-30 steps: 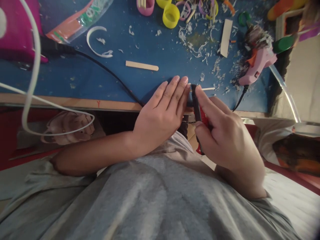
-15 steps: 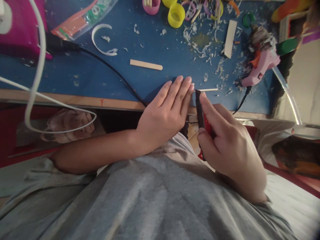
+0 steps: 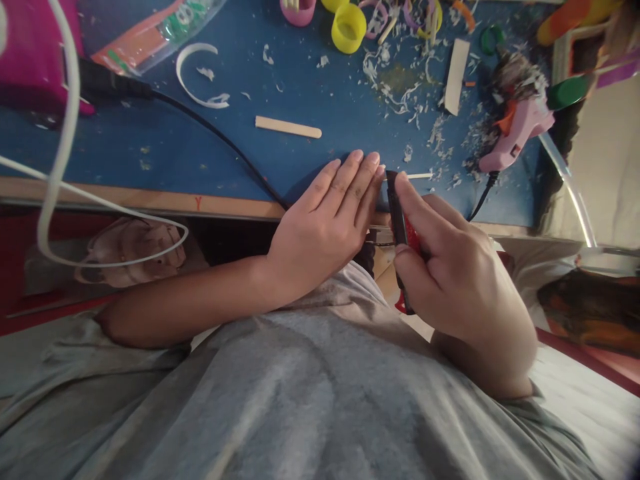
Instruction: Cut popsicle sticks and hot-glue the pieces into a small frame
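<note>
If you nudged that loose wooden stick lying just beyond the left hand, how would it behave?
The stick looks flat and straight, so it would probably slide across the table rather than roll. Being thin wood by its look, it is likely light and fairly stiff, though a hard bend might snap it.

Here's your blue surface (image 3: pixel 235 73), running wide across the view, and there's its pale wooden edge (image 3: pixel 105 195) along your side! Past the right edge, a pale, creamy area (image 3: pixel 610 160) catches soft light; whether it's wall or cloth, you can't tell. Below the near edge, left of centre, it drops into dark shadow (image 3: pixel 230 243). Red shows low at far left (image 3: pixel 23 243), and a whitish, faintly ridged area (image 3: pixel 575 400) brightens your lower right.
</note>
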Tool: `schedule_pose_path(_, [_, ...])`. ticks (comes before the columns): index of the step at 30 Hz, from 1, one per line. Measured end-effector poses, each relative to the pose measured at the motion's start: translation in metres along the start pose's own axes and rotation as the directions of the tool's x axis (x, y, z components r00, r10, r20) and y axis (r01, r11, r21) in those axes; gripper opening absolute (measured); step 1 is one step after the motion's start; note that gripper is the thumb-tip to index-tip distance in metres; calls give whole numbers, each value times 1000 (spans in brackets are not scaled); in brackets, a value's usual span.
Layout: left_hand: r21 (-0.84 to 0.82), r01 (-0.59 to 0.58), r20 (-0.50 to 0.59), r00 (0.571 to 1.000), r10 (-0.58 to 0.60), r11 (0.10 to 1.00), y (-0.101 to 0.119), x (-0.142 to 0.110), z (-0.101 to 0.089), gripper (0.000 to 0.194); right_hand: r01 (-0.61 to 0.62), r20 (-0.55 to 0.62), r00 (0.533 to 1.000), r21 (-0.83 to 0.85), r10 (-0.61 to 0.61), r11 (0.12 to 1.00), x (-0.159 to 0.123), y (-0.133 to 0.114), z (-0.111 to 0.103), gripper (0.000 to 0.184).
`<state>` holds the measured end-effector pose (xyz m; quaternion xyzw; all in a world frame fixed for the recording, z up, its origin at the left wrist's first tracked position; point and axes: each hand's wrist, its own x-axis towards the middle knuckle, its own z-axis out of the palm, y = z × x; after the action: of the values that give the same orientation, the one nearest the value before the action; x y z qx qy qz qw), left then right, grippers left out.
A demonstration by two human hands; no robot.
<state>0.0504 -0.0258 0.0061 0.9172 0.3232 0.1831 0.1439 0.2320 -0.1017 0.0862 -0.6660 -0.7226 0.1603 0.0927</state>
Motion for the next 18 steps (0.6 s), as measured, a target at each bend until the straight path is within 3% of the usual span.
schedule_pose_path(7, [-19,12,-10,1000,-12,1000,0,1,1,63,0,-9,1000,-16,0,1000,7,1,2,78])
schedule_pose_path(18, [105,-88,-76,993,96,991,-7,-2,7,59,25,-38,999,-61,-27,998,14,6,5,75])
